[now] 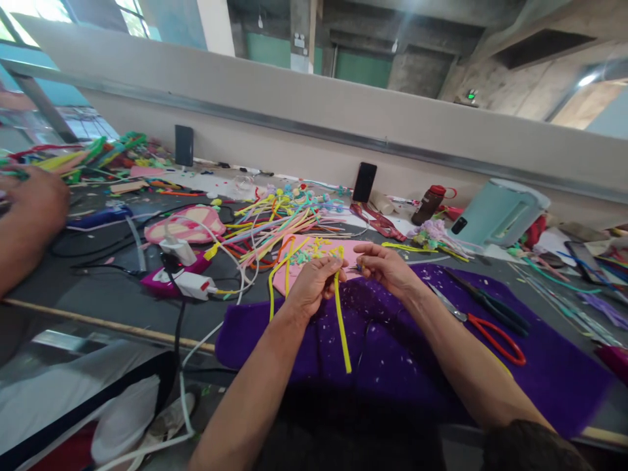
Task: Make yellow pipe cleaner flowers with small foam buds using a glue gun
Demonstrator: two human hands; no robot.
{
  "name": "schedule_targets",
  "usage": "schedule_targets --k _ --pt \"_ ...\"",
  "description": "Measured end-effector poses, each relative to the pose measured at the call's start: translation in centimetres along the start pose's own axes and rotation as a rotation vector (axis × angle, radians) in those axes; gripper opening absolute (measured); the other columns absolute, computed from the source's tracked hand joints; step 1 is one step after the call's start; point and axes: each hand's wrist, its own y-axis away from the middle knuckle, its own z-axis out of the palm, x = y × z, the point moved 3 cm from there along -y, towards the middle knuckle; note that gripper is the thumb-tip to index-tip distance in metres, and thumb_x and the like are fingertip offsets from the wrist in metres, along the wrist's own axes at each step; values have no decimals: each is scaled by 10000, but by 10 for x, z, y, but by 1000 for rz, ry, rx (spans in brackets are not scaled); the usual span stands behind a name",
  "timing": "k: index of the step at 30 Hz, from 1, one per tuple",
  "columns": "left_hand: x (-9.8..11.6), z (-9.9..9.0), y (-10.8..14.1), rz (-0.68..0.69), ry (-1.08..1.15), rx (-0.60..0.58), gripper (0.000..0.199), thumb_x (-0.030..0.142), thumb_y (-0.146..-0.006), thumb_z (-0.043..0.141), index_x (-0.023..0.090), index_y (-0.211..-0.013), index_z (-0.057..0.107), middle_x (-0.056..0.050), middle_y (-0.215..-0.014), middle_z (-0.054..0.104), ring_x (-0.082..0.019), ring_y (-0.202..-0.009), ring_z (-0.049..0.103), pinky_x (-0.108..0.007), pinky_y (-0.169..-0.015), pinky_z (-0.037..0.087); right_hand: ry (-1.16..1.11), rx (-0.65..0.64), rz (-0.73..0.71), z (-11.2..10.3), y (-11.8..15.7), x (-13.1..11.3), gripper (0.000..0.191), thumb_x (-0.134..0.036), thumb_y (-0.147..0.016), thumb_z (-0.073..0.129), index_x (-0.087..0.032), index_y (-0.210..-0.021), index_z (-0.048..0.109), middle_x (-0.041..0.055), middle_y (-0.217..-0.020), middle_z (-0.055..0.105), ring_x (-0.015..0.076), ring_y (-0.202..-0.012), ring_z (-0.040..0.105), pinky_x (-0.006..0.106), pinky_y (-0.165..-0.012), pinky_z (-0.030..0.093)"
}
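My left hand (316, 282) is closed in a pinch on a yellow pipe cleaner (342, 327). One end of it hangs down over a purple cloth (392, 360), and more yellow strands bend out behind the hand. Just to the right, my right hand (385, 267) has its fingertips pressed together near the pipe cleaner's top. Something small and dark shows at those fingertips, too small to name. Beyond both hands lies a pink sheet (349, 248) scattered with small yellow and mint pieces. Red-handled scissors (495, 337) and dark-handled pliers (495, 304) rest on the cloth beside my right forearm.
Colourful pipe cleaners (289, 226) are heaped behind the pink sheet. Left of it sit a magenta power strip (161, 280) and trailing white cables. A phone (364, 182), a brown bottle (428, 204) and a mint-coloured box (500, 216) stand at the back. Another person's hand (36, 196) is at far left.
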Motion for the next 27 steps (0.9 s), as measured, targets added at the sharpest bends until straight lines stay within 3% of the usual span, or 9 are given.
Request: schedule_targets --k 9,16,27 --pt "-7 6 -3 -54 -23 -25 284 363 -699 602 117 -840 620 7 -564 581 -22 -335 407 -141 -303 273 -239 161 -83 10 3 9 290 -170 -576 704 -179 -844 592 -34 -654 600 63 -505 559 151 -429 373" --pt "-9 9 -4 -19 46 -3 276 366 -671 634 113 -780 614 11 -580 579 -17 -351 412 -137 -307 267 -301 295 -175 21 4 20 301 -201 -606 702 -193 -878 573 -39 -699 587 39 -504 503 134 -407 335" --pt "-12 14 -4 -21 42 23 281 394 -655 639 122 -651 569 33 -504 542 -19 -339 407 -141 -316 270 -223 308 -279 37 6 21 262 -248 -669 650 -207 -894 522 -46 -688 547 54 -469 476 188 -449 376"
